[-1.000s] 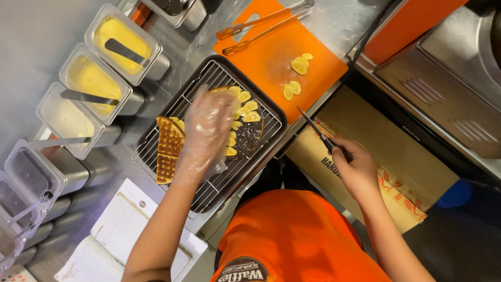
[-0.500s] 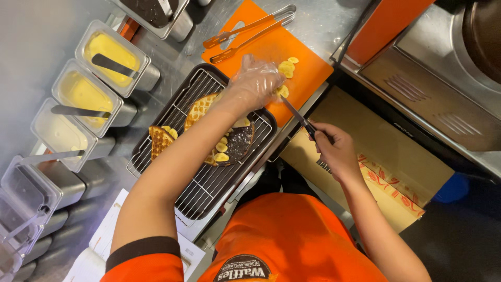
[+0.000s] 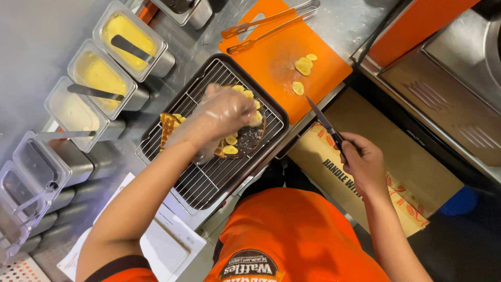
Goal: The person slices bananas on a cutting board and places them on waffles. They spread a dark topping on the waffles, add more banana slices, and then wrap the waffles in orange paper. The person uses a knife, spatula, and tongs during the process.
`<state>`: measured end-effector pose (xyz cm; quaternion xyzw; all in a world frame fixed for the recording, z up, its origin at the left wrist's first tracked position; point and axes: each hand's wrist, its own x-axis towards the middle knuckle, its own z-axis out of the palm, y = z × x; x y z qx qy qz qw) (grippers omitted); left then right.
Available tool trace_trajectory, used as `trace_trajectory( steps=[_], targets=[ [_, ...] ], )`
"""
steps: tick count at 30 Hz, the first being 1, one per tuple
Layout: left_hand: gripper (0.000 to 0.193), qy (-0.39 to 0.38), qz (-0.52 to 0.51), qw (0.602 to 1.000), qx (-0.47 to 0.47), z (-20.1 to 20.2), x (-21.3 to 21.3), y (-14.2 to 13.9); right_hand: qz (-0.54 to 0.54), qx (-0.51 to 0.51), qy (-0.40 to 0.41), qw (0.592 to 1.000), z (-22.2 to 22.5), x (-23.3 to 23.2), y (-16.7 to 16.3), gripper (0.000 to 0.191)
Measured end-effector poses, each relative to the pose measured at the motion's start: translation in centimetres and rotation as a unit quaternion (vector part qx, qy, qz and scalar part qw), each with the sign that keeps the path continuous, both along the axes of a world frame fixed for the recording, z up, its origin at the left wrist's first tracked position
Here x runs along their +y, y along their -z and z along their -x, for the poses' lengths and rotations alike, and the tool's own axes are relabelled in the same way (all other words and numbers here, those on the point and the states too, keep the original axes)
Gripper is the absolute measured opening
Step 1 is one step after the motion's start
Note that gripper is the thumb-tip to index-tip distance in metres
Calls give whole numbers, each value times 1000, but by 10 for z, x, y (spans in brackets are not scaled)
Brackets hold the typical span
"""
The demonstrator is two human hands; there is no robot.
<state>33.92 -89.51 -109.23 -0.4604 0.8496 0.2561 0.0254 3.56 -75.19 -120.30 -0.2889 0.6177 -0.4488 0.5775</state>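
waffle (image 3: pixel 169 128) lies under gloved left hand (image 3: pixel 222 112), fingers curled down.

The left hand (image 3: pixel 222 117), in a clear glove, hangs palm down over the rack (image 3: pixel 209 177), fingers bent downward, forearm bare. The right hand (image 3: pixel 362 159) is past the rack's right edge, fist closed around a knife (image 3: pixel 324 124).

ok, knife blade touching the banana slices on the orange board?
Apart. In the head view the knife in the right hand has its tip clear of the nearest banana slices; bare orange cutting board shows between them.
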Motion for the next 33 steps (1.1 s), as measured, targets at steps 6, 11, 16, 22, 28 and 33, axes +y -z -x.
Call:
trace_trajectory(
  steps=[6, 11, 16, 22, 28, 33],
  targets=[
    [6, -58, -27, 994, -86, -1, 20, 16, -14, 2, -18, 1000, -9, 0, 12, 25],
    [7, 21, 83, 991, -99, -1, 13, 11, -17, -15, 10, 1000, -12, 0, 9, 26],
    [21, 5, 109, 994, 21, 16, -10, 18, -26, -18, 34, 999, -15, -6, 2, 26],
    [22, 116, 141, 980, 75, 78, -42, 46, 9, -66, 11, 998, -18, -29, -6, 24],
    [14, 211, 228, 949, 57, 91, -63, 60, 2, -51, 0, 999, -17, -29, -10, 24],
    [5, 156, 179, 971, 8, 83, -62, 36, 5, -56, 18, 998, -5, -15, -8, 25]
  ],
)
